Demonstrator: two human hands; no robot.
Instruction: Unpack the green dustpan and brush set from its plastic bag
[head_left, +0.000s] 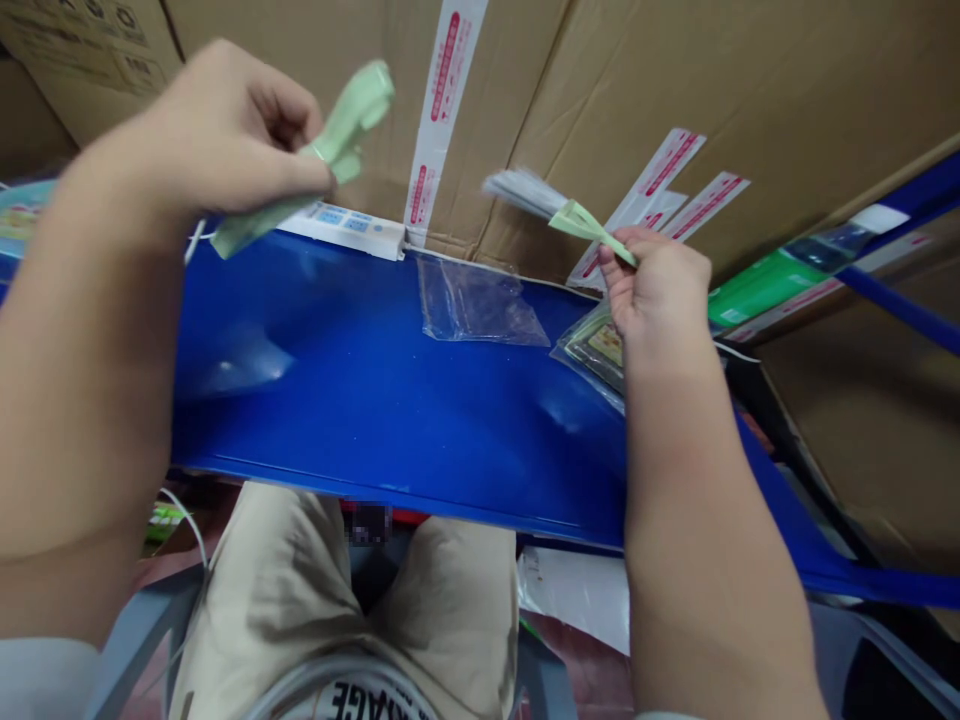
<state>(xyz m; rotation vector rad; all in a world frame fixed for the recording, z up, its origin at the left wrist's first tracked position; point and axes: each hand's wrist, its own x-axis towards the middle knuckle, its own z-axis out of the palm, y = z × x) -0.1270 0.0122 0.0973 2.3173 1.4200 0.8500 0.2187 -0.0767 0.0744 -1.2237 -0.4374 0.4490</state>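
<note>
My left hand (225, 130) is raised at the upper left, fingers closed on a pale green strip-like item (341, 135) that sticks out above and below the fist. My right hand (656, 285) is at the right, pinching a small folded green piece (589, 225) with a blurred whitish clear end (517, 190) pointing left. Both hands hover above a glossy blue board (390, 390) lying across my lap. A clear plastic bag (472, 305) lies flat on the board between the hands. A stack of bagged cards (596, 350) rests just under my right hand.
Large cardboard boxes (750, 90) with red-and-white tape strips (442, 110) stand right behind the board. A white labelled box (349, 230) lies at the board's far edge. A green packet (765, 285) sits on a blue shelf rail (900, 300) at right. White paper (577, 590) lies below the board.
</note>
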